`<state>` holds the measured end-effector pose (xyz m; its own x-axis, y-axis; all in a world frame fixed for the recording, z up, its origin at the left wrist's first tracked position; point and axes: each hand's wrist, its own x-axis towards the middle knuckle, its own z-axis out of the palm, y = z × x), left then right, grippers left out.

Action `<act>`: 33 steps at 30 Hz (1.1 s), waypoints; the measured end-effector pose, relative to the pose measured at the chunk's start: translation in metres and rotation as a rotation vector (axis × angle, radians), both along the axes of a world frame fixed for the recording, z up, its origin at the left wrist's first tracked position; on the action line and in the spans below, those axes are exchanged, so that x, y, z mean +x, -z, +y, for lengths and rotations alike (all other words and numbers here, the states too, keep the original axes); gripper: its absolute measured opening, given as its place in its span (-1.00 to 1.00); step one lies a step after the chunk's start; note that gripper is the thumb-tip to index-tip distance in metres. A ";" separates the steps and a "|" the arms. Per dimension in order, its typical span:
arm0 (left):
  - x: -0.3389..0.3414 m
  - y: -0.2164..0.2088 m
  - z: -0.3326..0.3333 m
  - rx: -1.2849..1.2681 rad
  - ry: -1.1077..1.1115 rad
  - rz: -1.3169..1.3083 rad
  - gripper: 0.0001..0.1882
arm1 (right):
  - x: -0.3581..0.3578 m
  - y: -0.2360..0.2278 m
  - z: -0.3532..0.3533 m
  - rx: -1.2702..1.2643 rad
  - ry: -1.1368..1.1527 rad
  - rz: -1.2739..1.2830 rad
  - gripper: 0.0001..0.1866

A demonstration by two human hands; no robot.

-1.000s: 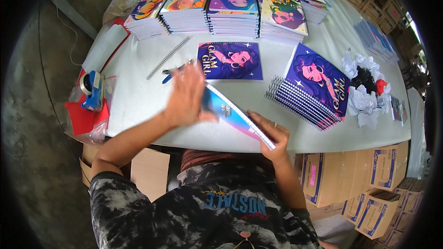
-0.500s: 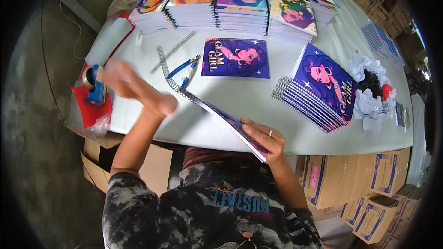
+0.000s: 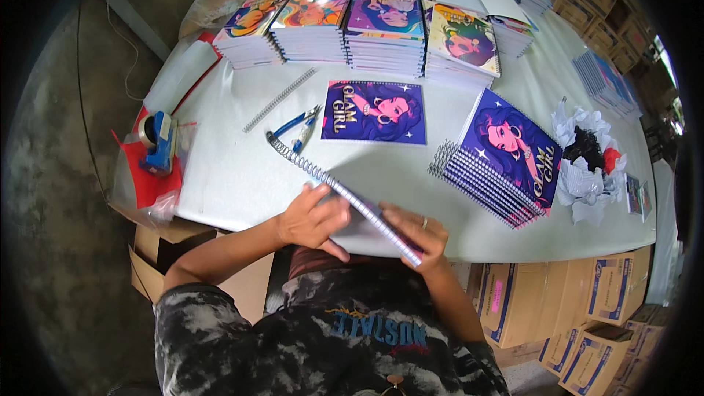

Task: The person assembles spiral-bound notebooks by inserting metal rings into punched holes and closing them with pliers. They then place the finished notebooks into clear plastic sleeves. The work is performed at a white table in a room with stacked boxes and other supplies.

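Note:
A notebook (image 3: 378, 223) is tilted on its edge at the table's front, its punched spine facing up. My right hand (image 3: 419, 236) grips it by the lower end, fingers on the far side. A metal spiral coil (image 3: 302, 164) runs along the spine, its loose end curving out past the notebook's upper end. My left hand (image 3: 314, 216) is beside the coil at that end, fingertips against it or very close, fingers and thumb apart. Blue-handled pliers (image 3: 292, 126) lie just beyond the coil's loose end. A purple illustrated cover (image 3: 374, 112) lies flat farther off.
Another straight coil (image 3: 279, 100) rests left of the cover. To the right is a fanned stack of coiled notebooks (image 3: 506, 154), beside crumpled paper (image 3: 583, 194). A blue tape dispenser (image 3: 158, 145) stands at left. Tall notebook stacks (image 3: 312, 37) line the back; cardboard boxes (image 3: 543, 293) sit below the table.
My left hand has swung from beside the tape dispenser down to the coil at the notebook. The coil's loose end now reaches less far out. My right hand keeps its hold.

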<state>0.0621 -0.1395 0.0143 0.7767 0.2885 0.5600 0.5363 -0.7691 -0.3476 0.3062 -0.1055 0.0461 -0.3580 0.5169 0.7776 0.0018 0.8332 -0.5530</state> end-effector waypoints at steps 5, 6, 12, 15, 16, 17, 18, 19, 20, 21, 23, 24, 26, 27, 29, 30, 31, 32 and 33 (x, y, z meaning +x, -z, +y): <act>-0.005 -0.019 0.043 0.192 -0.196 -0.545 0.21 | -0.006 0.007 -0.013 -0.040 -0.058 0.002 -0.62; -0.002 -0.019 0.047 0.158 -0.227 -0.596 0.24 | -0.007 0.008 -0.013 -0.051 -0.064 0.007 -0.63; 0.002 -0.030 0.031 0.374 -0.109 -0.452 0.21 | 0.007 0.003 -0.009 -0.065 -0.017 0.001 -0.66; 0.007 -0.021 0.051 0.231 -0.297 -0.723 0.22 | 0.001 -0.001 -0.010 -0.080 -0.025 0.005 -0.67; 0.019 0.002 0.039 0.114 -0.278 -0.555 0.23 | 0.000 -0.001 -0.010 -0.087 -0.019 0.011 -0.68; 0.026 0.024 0.024 0.025 -0.168 -0.382 0.24 | 0.005 0.005 -0.006 -0.116 0.018 0.052 -0.70; 0.023 0.029 0.005 -0.157 -0.106 -0.302 0.14 | 0.006 0.004 -0.003 -0.152 0.031 0.034 -0.70; 0.021 0.016 0.015 0.024 -0.163 -0.357 0.03 | 0.008 0.003 -0.002 -0.186 0.053 0.010 -0.70; 0.029 -0.023 0.026 0.072 -0.215 -0.467 -0.12 | 0.013 0.004 -0.006 -0.237 0.086 -0.027 -0.70; 0.036 -0.064 0.035 0.113 -0.270 -0.580 -0.25 | 0.014 0.003 -0.012 -0.442 0.052 -0.022 -0.69; 0.035 -0.093 0.047 -0.342 -0.288 -0.546 -0.35 | 0.003 -0.014 -0.013 -0.614 -0.012 0.204 -0.69; 0.036 -0.092 0.042 -0.590 -0.430 -0.476 -0.32 | -0.005 -0.020 -0.013 -0.671 -0.041 0.353 -0.69; 0.035 -0.083 0.047 -0.258 -0.342 -0.407 -0.40 | 0.006 -0.012 -0.012 -0.636 -0.027 0.139 -0.67; 0.033 -0.084 0.052 -0.085 -0.296 -0.440 -0.41 | 0.009 -0.009 -0.010 -0.616 -0.017 0.033 -0.66; 0.040 -0.105 0.071 0.270 -0.203 -0.578 -0.41 | 0.010 -0.004 -0.008 -0.423 0.024 -0.010 -0.63; 0.044 -0.113 0.078 0.446 -0.154 -0.686 -0.39 | 0.010 -0.002 -0.007 -0.331 0.047 -0.037 -0.61; 0.045 -0.104 0.072 0.298 -0.181 -0.628 -0.33 | 0.008 -0.002 -0.007 -0.276 0.020 -0.028 -0.57; 0.046 -0.081 0.063 0.154 -0.206 -0.574 -0.27 | 0.008 0.000 -0.009 -0.273 0.037 -0.013 -0.57; 0.048 -0.053 0.053 0.014 -0.225 -0.523 -0.21 | 0.009 0.002 -0.010 -0.265 0.057 0.000 -0.56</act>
